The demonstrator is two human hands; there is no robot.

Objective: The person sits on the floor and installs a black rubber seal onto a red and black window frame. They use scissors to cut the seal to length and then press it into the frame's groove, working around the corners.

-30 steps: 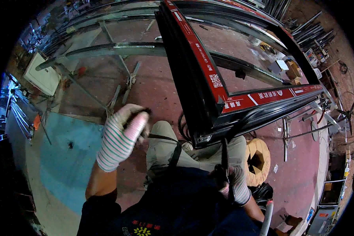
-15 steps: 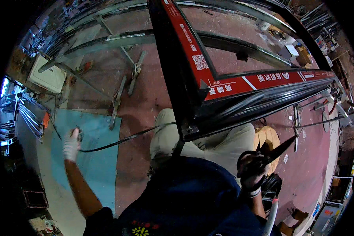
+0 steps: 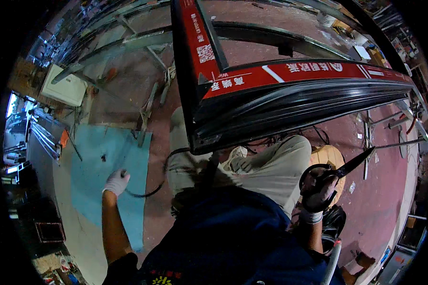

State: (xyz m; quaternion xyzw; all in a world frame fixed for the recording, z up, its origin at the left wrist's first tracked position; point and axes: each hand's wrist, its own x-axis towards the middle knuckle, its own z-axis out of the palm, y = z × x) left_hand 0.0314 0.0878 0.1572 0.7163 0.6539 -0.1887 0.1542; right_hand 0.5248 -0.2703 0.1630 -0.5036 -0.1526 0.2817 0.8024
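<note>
My left hand [image 3: 116,183], in a pale glove, is closed on the end of a black rubber strip [image 3: 162,183]. The strip sags in a loop and runs up to the lower left corner of a black metal frame [image 3: 290,118] with red printed film on its face. Over my right thigh, my right hand [image 3: 315,192], gloved too, is closed round the handles of black scissors [image 3: 354,164]. Their blades point up and right, close to the frame's lower bar but apart from it. Much of the left hand's grip is hidden by the glove's back.
Below the left hand lies a blue-green sheet [image 3: 123,152] on the red floor. A long metal rack [image 3: 128,47] stands behind the frame. Beside my right leg are a round wooden piece [image 3: 329,156] and a black coil [image 3: 335,223]. A white panel [image 3: 64,88] sits far left.
My left hand has come right and nearer to my body, and the strip has gone from nearly taut to slack. The frame appears further left and higher. The scissors stay in my right hand.
</note>
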